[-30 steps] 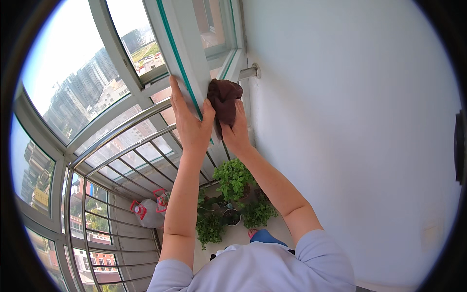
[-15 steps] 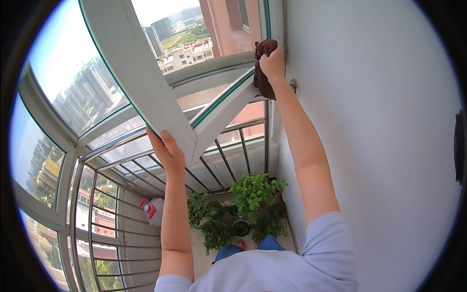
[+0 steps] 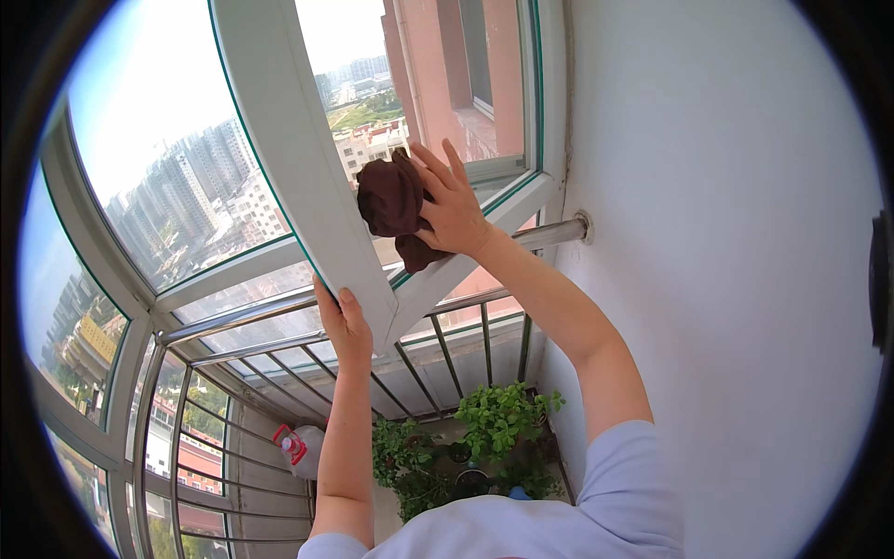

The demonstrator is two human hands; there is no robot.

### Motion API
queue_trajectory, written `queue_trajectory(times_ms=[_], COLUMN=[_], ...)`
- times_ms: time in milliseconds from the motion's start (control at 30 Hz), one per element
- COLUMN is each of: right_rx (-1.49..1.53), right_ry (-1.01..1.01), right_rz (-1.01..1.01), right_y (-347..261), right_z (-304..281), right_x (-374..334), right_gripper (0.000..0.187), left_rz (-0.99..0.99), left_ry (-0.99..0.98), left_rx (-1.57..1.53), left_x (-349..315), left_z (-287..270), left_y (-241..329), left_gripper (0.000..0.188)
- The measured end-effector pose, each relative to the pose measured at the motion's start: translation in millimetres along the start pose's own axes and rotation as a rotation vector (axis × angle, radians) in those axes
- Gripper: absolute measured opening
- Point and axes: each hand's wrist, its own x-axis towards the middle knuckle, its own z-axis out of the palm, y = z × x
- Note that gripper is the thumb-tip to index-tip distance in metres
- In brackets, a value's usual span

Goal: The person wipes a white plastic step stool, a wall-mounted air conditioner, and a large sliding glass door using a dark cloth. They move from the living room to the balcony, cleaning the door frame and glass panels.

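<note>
A white-framed window sash (image 3: 303,168) with glass in it stands swung into the room at an angle. My left hand (image 3: 346,326) is closed round the lower part of its edge, thumb on the near face. My right hand (image 3: 452,210) has a bunched dark brown cloth (image 3: 391,197) under its palm and thumb, near the lower left corner of the sash's pane. Two of its fingers stretch up past the cloth. Part of the cloth hangs down by the bottom rail of the frame.
A metal railing (image 3: 251,321) runs below the window, its bar end fixed into the white wall (image 3: 708,261) at right. Potted green plants (image 3: 498,419) stand on the floor below. A clear plastic jug with a red handle (image 3: 293,444) sits at lower left.
My right hand and the cloth have moved left and down, from the far right end of the sash's bottom rail to its lower left corner. The sash has swung somewhat. My left hand keeps its hold.
</note>
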Motion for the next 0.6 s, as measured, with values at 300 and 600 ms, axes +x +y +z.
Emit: queue_trajectory(times_ms=[300, 600], right_rx=[-0.107, 0.012], right_ry=[0.422, 0.367], right_rz=[1.127, -0.027], right_y=[146, 85], right_z=[-4, -34], right_x=[81, 137], right_gripper=[0.057, 0.057], left_rz=[0.011, 0.072], left_ry=[-0.049, -0.082], left_rx=[0.013, -0.131], left_x=[-3, 39], left_z=[-3, -8], left_y=[3, 64], left_gripper=[0.058, 0.07])
